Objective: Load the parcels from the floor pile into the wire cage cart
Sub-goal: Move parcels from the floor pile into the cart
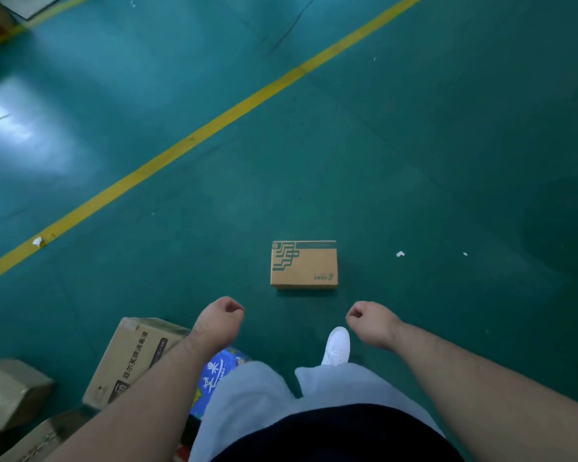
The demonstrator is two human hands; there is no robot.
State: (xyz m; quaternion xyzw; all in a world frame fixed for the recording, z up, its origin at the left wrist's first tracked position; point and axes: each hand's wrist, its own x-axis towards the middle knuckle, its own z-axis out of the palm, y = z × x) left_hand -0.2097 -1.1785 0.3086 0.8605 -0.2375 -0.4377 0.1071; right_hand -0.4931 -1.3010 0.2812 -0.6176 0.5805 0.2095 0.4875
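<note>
Two hands hang over the floor, both empty: the left hand [221, 316] is curled into a loose fist, and the right hand [369, 323] is curled the same way, fingers tucked under, neither touching anything. Between and just beyond them lies one small box [303, 265], flat on the green floor [414, 161], alone, with bare floor on all four sides. One white shoe [337, 345] stands near its closer edge, under the right hand. To the left, partly under the left forearm, sits a pile: three brown cartons, one large carton [132, 358] with black print lying tilted, one plain carton [10, 391] at the frame's left edge, a third cut off at the bottom corner, plus one blue printed parcel [214, 375] against the trouser leg. One yellow line [194, 135] crosses the floor diagonally, well beyond the box. A few white scraps dot the floor to the right.
</note>
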